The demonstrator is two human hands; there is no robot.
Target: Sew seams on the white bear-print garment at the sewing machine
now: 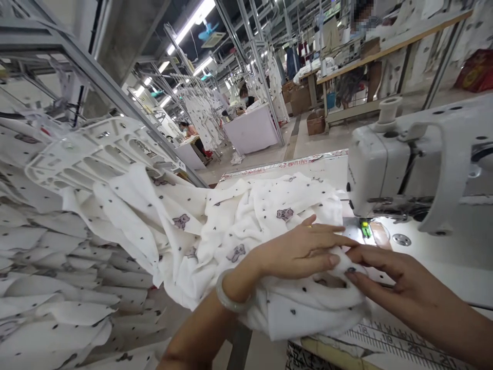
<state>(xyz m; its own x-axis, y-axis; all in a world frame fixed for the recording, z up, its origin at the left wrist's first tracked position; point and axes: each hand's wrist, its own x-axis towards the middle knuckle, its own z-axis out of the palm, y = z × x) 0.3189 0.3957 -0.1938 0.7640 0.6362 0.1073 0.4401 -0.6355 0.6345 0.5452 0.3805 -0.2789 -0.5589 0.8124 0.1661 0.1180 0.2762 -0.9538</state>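
White fleecy fabric [215, 221], printed with brown bears and small dark marks, lies bunched across the sewing table. My left hand [296, 252], a pale bangle at its wrist, rests over the fabric with fingers extended and a fold between thumb and fingers. From the right, my right hand [389, 272] pinches the same fold between thumb and forefinger. The fingertips of both hands meet there. Just beyond them is the needle area of a white sewing machine [370, 174], with a small green part [365, 229] on its lit bed.
A white slotted rack [103, 149] at the left carries part of the fabric. More printed pieces [54, 298] hang in layers below it. A printed measuring scale [400, 341] runs along the table's front edge. Other people work at machines farther back.
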